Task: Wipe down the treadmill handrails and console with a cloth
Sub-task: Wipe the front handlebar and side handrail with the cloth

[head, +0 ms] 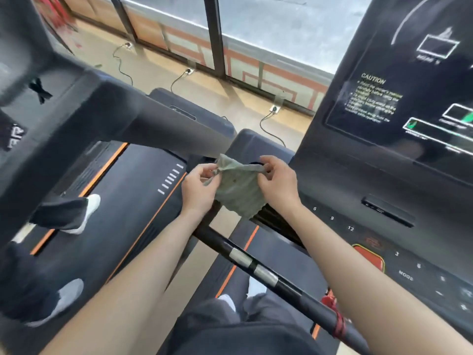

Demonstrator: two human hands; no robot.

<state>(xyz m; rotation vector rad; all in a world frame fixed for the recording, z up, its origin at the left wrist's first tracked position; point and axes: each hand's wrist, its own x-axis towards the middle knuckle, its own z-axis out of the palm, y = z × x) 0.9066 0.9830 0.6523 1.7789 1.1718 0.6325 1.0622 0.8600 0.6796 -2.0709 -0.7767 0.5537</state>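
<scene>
- Crumpled grey-green cloth [239, 193]: hangs in the air above the black handrail bar with silver grip plates [252, 265], just left of the black treadmill console [399, 175].
- Left hand [198, 187], right hand [277, 183]: each pinches an upper edge of the cloth.
- Room: tan floor [158, 70], plugged-in black cords [122, 65], window wall.

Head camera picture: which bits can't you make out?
In the head view:
Console: right part cut off by the frame edge; small print under CAUTION blurred.
Handrail: far end hidden behind the cloth that the left hand and right hand pinch.
Person on the next treadmill: only blurred legs and shoes; rest beyond the left edge.
</scene>
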